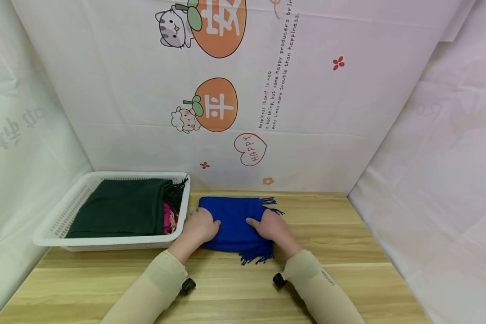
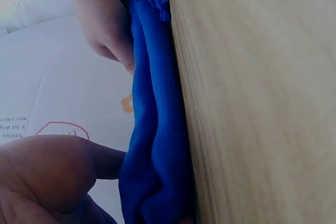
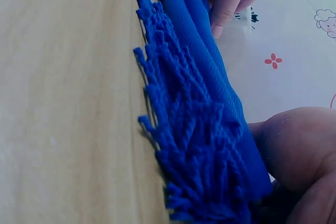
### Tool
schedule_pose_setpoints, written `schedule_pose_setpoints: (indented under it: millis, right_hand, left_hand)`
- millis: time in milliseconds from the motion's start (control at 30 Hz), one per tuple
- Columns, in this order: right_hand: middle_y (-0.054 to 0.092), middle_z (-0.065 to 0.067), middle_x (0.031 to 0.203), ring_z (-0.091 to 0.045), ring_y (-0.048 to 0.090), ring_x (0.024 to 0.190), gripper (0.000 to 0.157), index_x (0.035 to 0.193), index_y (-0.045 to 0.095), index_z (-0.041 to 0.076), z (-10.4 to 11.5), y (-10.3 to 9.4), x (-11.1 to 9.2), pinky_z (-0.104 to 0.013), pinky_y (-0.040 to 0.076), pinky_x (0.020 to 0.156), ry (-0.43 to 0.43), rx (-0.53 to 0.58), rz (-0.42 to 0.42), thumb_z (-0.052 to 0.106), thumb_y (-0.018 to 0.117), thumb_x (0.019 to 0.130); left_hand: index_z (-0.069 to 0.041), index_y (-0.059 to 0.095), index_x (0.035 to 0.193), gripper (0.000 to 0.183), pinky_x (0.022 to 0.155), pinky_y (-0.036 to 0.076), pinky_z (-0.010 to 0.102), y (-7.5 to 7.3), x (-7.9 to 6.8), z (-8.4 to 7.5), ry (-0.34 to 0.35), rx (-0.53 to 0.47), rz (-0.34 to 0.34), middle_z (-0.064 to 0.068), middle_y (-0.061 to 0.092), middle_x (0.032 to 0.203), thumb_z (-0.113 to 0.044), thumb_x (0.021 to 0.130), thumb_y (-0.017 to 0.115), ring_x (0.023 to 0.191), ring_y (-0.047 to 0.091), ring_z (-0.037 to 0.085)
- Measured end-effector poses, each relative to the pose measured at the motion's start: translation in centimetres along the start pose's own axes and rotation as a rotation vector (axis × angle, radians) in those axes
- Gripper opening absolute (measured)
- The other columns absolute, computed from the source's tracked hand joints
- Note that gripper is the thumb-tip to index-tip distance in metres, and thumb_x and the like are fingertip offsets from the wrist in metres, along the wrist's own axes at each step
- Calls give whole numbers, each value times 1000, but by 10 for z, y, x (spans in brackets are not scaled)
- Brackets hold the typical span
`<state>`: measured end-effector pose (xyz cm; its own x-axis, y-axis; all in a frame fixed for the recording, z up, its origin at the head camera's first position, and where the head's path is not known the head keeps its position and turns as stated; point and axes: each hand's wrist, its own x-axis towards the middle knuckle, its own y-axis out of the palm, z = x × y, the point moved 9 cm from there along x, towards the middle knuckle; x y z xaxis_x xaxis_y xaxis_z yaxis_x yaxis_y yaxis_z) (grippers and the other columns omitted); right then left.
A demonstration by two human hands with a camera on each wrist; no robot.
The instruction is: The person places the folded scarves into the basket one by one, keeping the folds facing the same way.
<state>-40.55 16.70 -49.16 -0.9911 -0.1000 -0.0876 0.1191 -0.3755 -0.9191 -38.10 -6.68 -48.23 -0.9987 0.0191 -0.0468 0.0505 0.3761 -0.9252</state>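
A folded blue scarf [image 1: 234, 225] with fringed ends lies flat on the wooden table in the head view. My left hand [image 1: 202, 225] grips its left side, thumb on top and the other fingers mostly hidden at the edge. On the opposite side my right hand [image 1: 272, 225] holds the scarf near the fringe, its thumb also on top. The left wrist view shows the thick folded layers of the scarf [image 2: 157, 93] along the front edge. Bunched fringe [image 3: 184, 129] hangs down to the table in the right wrist view.
Left of the scarf stands a white plastic basket [image 1: 105, 241], close beside my left hand. It holds a folded dark green scarf [image 1: 119, 207] and some pink and red patterned cloth [image 1: 168, 218]. A printed white curtain [image 1: 299, 157] rises behind the table [image 1: 227, 292].
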Motion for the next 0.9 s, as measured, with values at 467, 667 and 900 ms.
schedule_pose_setpoints:
  millis: [467, 667, 900]
  right_hand:
    - [59, -6, 74, -24, 62, 67, 57, 89, 71, 8, -1, -1, -4, -41, 53, 72, -4, 21, 28, 61, 65, 109]
    - [63, -7, 80, -24, 63, 71, 58, 103, 74, 4, -1, 0, -3, -41, 53, 73, -3, 18, 36, 61, 65, 109]
    - [72, -27, 135, -40, 74, 113, 69, 141, 68, -10, 2, -1, -5, -54, 59, 98, -17, 24, 10, 53, 66, 110]
  left_hand:
    - [14, 71, 124, 45, 68, 56, 43, 4, 4, 3, 41, -120, 69, 27, 72, 118, -29, 114, 64, 74, 66, 28]
    - [21, 67, 128, 44, 86, 62, 48, 3, 7, 1, 59, -101, 48, 35, 70, 130, -20, 117, 57, 92, 73, 36]
    - [27, 53, 143, 51, 81, 61, 46, 3, 7, 0, 61, -109, 42, 35, 69, 125, -17, 117, 56, 81, 67, 31]
